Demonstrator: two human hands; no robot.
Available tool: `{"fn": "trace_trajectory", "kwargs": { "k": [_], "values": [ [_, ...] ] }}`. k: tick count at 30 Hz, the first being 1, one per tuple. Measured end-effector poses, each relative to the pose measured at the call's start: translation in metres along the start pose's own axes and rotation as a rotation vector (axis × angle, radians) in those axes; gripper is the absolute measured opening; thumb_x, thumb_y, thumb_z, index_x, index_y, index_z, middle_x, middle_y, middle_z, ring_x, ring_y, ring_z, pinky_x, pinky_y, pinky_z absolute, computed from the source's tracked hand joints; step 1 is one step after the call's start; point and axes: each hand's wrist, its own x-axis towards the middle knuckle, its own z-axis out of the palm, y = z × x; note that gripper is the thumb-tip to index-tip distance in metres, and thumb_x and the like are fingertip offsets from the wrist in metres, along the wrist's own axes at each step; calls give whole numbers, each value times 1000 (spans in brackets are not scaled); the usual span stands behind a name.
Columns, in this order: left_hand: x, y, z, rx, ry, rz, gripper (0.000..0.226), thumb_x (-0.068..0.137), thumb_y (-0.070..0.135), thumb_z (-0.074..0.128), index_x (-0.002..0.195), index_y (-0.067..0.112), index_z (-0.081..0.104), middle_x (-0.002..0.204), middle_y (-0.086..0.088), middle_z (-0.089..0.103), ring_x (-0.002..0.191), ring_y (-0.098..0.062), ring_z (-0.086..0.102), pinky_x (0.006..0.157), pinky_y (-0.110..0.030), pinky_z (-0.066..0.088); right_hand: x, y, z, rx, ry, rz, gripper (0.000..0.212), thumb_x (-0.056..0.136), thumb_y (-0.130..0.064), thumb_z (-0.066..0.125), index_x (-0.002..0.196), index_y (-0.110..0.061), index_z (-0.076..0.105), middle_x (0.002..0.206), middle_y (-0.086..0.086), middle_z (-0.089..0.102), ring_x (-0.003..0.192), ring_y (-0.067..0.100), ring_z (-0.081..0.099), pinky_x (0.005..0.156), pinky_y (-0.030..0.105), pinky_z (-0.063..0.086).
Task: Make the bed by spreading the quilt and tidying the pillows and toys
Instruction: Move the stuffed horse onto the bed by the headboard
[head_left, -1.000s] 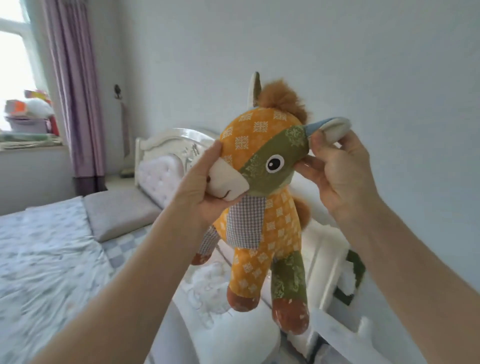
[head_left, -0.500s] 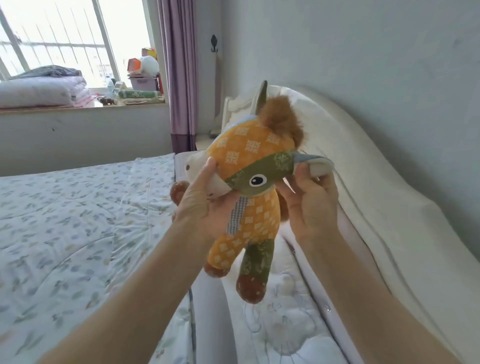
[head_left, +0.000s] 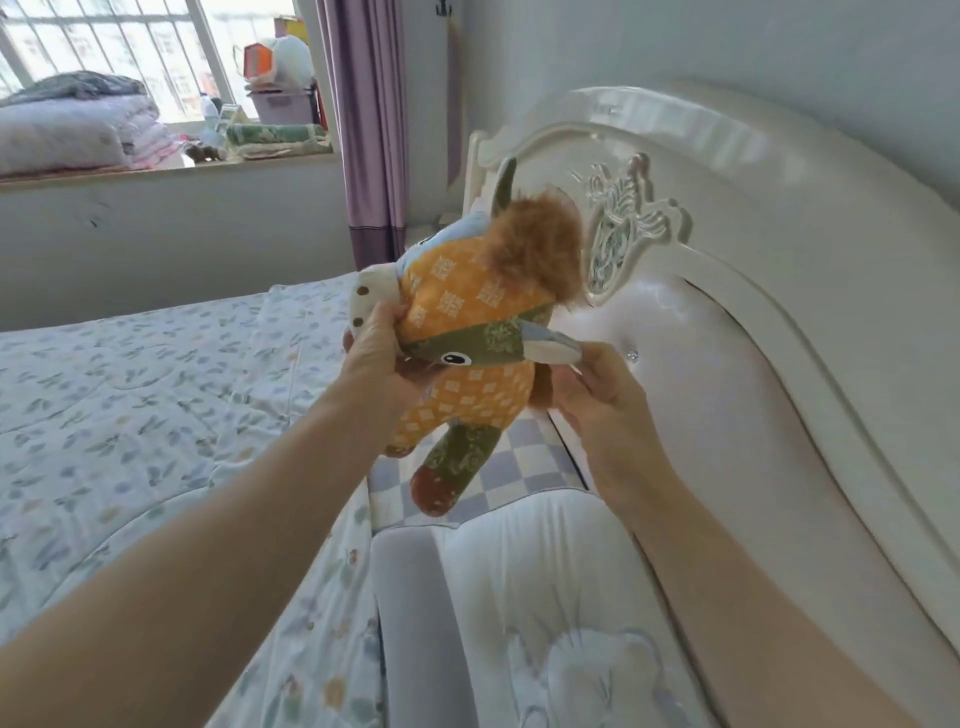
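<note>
Head view: the person's left hand (head_left: 375, 347) grips the muzzle of an orange-and-green patchwork plush horse with a brown mane (head_left: 470, 332), and the right hand (head_left: 597, 387) pinches its grey ear, so the toy hangs in the air above the checked sheet (head_left: 524, 462), near the cream carved headboard (head_left: 727, 270). The pale leaf-print quilt (head_left: 130, 405) already lies spread flat and a white pillow with a grey edge (head_left: 519, 597) sits by the headboard. Judged status: quilt done; toy not yet set down.
</note>
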Motion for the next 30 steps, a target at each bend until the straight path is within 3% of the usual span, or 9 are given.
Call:
{"fn": "trace_trajectory", "kwargs": {
  "k": [3,6,9,12,16,21,24,27,30],
  "values": [
    [45,-2,-3,111,-48,-32,45,83,21,54,126,9,45,114,-16,59,92,-28,62,54,-44,58,19,25,-40,-614,167,-23,17,90,-8,53,105,-16,56,118,-2,59,112,24,54,97,22,33],
    [83,-13,-10,203,-83,-58,35,88,22,46,120,7,47,101,-15,59,87,-25,61,62,-40,58,43,43,-100,-1543,281,-379,28,88,-23,43,110,-11,54,131,14,53,129,34,43,109,50,3],
    [122,-30,-17,291,-59,-57,37,92,27,42,121,6,46,94,-14,57,79,-23,60,49,-35,58,69,45,-155,-1882,120,-421,45,87,-37,30,118,-12,50,134,18,51,127,40,40,103,65,13],
    [159,-50,-29,435,-2,-75,44,93,30,39,129,5,44,89,-12,58,74,-20,60,42,-24,53,83,53,-197,-2131,41,-523,55,93,-45,25,123,-12,57,136,20,49,121,46,44,103,59,24],
    [205,-62,-38,612,41,-91,54,95,46,27,129,8,47,90,-8,59,72,-16,58,47,-24,51,90,57,-203,-2178,129,-770,44,87,-33,45,123,-12,59,136,19,49,119,45,47,104,52,28],
    [233,-70,-40,608,4,-5,76,87,68,8,120,16,53,100,-6,62,88,-15,57,76,-31,44,90,65,-200,-2219,171,-774,42,91,-30,42,129,-16,52,141,18,44,123,45,42,107,51,26],
    [230,-98,-55,591,102,185,58,94,54,14,112,13,51,91,-6,60,87,-20,57,76,-33,43,90,70,-201,-2260,197,-748,41,94,-29,39,131,-16,49,143,18,41,125,45,40,108,50,25],
    [233,-146,-94,1165,30,224,30,86,30,38,101,9,52,100,-15,58,99,-34,57,85,-45,49,92,71,-201,-2279,204,-750,41,94,-28,40,132,-16,47,143,19,40,126,45,39,107,49,25],
    [237,-185,-136,1778,-116,33,44,86,24,49,129,19,39,133,-12,41,121,-34,43,102,-49,40,91,73,-203,-2274,202,-761,41,94,-27,39,132,-15,46,144,19,39,127,45,38,107,50,26]
  ]
}}
